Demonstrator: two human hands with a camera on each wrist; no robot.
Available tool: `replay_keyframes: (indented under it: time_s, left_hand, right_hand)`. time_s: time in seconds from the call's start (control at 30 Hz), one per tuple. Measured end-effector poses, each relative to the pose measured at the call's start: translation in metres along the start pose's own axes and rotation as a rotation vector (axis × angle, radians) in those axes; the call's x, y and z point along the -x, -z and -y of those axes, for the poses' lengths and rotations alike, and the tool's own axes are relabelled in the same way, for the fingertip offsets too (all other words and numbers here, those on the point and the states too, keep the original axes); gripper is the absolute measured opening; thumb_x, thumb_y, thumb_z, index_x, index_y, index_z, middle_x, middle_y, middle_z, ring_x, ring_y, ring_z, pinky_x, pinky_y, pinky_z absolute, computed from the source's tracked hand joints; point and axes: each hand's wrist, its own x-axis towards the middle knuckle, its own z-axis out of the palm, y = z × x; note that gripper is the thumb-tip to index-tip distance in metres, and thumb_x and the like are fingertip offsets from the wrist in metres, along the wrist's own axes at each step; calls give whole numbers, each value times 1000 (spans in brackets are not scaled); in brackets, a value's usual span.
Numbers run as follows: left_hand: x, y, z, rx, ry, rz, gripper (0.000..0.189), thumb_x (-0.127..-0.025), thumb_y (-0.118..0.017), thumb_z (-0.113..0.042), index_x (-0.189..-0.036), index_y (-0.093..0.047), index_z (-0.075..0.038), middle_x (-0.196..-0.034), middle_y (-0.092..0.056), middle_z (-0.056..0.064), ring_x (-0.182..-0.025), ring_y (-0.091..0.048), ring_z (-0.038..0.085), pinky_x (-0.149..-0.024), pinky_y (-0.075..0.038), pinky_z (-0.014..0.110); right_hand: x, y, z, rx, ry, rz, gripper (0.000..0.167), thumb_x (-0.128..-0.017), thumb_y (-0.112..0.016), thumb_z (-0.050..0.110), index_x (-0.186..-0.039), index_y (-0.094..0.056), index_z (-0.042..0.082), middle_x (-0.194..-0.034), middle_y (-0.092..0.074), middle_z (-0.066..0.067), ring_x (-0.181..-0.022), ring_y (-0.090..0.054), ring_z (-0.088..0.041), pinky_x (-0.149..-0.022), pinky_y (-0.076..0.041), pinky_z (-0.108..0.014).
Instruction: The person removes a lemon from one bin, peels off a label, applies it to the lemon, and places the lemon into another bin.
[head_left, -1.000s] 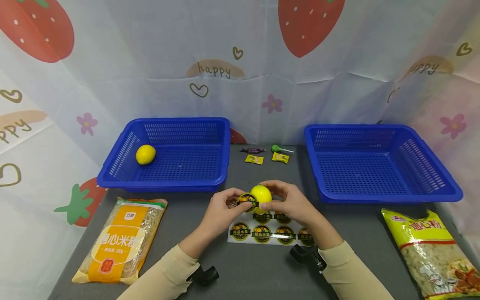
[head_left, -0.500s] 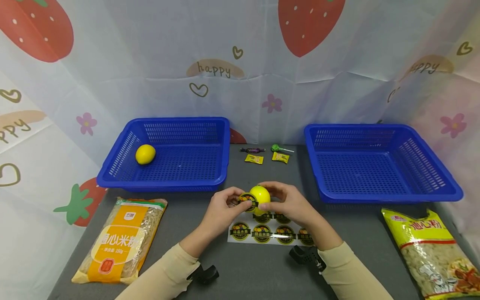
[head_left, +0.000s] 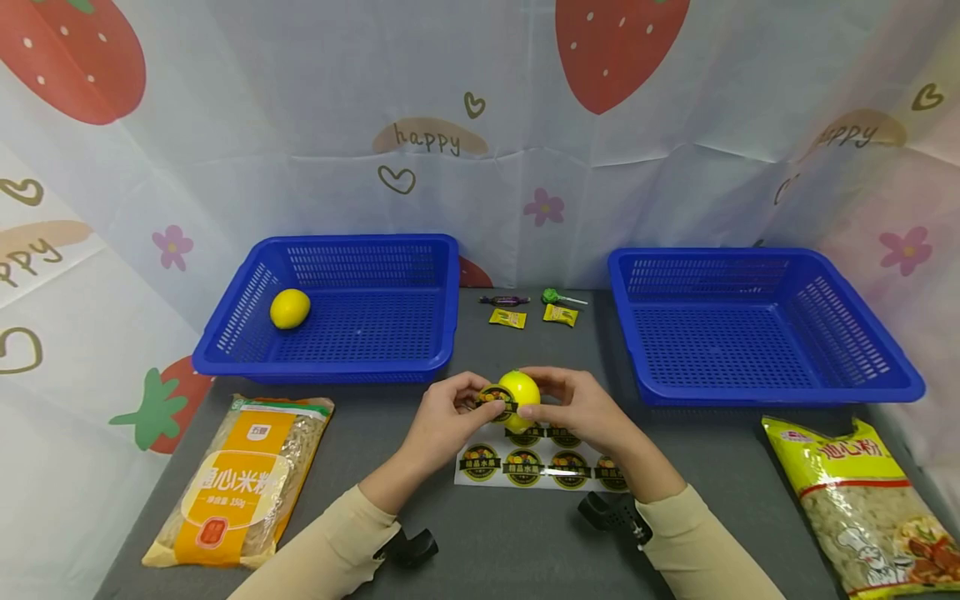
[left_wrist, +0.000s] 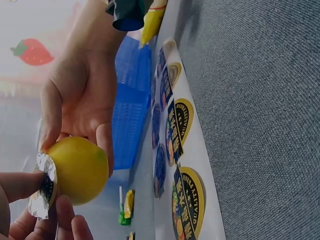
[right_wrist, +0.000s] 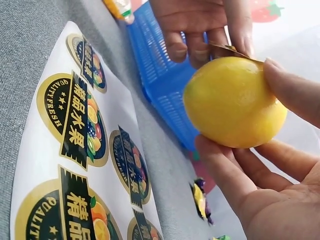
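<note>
Over the middle of the table my right hand holds a yellow lemon between thumb and fingers. My left hand pinches a round black-and-gold sticker by thumb and fingers. That sticker lies against the lemon's left side, its edge touching the peel in the right wrist view; how much of it sticks cannot be told. Below both hands a white sheet of matching stickers lies flat, its far part hidden by the hands and lemon. Another lemon rests in the left blue basket.
A second blue basket stands at the right. Between the baskets lie a purple wrapped candy, two yellow candies and a green lollipop. Noodle bags flank the table: an orange one at left, a yellow-green one at right.
Both hands stay nearly in place over the sheet. The sticker and lemon keep almost the same position, with only a very slight shift.
</note>
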Motion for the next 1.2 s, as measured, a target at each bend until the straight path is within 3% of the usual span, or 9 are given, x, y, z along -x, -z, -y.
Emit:
replay_keyframes:
  time_s: [0.27, 0.47, 0.7, 0.87, 1.03, 1.2]
  left_hand:
    - [2, -1, -2, 5, -5, 8, 22, -91, -77, -20, -105, -71, -4, -91, -75, 11, -71, -61, 15, -65, -50, 22]
    - [2, -3, -2, 6, -15, 28, 22, -92, -76, -22, -105, -71, -4, -89, -77, 10, -74, -67, 30, -61, -49, 23]
    - [2, -3, -2, -4, -27, 12, 21, -91, -76, -23, -102, -71, -5, -87, -76, 8, -68, -61, 13, -60, -48, 23]
    - [1, -3, -3, -43, -1, -11, 23, -91, -77, -28, -100, -71, -7, -92, -73, 7, -80, -68, 14, -72, -55, 26]
    - [1, -4, -4, -35, 27, -20, 22, -91, -77, -28, -97, -72, -7, -98, -74, 6, -90, -73, 19, -81, -59, 32]
    - [3, -5, -7, -23, 39, -46, 20, -89, -80, -25, -91, -72, -7, -94, -74, 6, -88, -74, 18, -79, -60, 31]
  right_hand:
    - [0, -2, -1, -1, 11, 5, 58, -92, -76, 28, -143, -56, 12, -141, -60, -8, -134, -54, -28, -92, -56, -31]
    - [-1, -5, 0, 32, -1, -28, 59, -92, -77, 30, -143, -56, 10, -143, -59, -8, -137, -52, -28, -93, -56, -32]
    - [1, -8, 2, -3, -41, -75, 56, -89, -79, 32, -138, -61, 12, -131, -67, -9, -119, -65, -25, -85, -59, -37]
    - [2, -8, 3, -70, -37, -98, 53, -89, -79, 31, -135, -64, 12, -125, -71, -11, -105, -71, -21, -78, -58, -38]
    - [2, -6, 3, -94, -17, -104, 53, -89, -80, 29, -136, -63, 13, -128, -69, -11, -112, -69, -22, -84, -59, -42]
    - [4, -6, 2, -26, -5, -112, 51, -90, -78, 31, -137, -64, 16, -130, -69, -8, -118, -66, -24, -83, -58, -49]
